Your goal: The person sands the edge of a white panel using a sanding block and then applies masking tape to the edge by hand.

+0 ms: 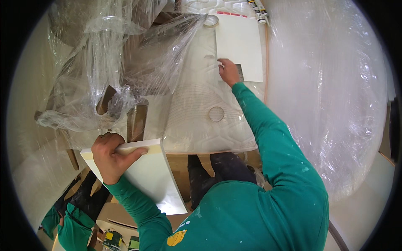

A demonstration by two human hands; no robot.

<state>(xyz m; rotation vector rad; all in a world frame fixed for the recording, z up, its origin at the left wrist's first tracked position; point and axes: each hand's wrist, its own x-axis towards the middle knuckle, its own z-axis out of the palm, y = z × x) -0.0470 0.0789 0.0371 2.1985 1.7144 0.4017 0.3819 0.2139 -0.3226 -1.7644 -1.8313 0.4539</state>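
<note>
Grips thick white rectangular panel [153,180] between thumb and fingers of left hand [109,155], near plastic-covered white quilted mattress [190,106]. Curls fingers of right hand [229,72] at lower left edge of white rectangular sheet [240,39] on mattress; cannot tell if gripping.

Light was pretty bright and soft tbh. Plastic wrap [326,108] threw glare streaks right and upper left, the white panel [150,178] shone lower left, and fisheye edges curved into black corners.
</note>
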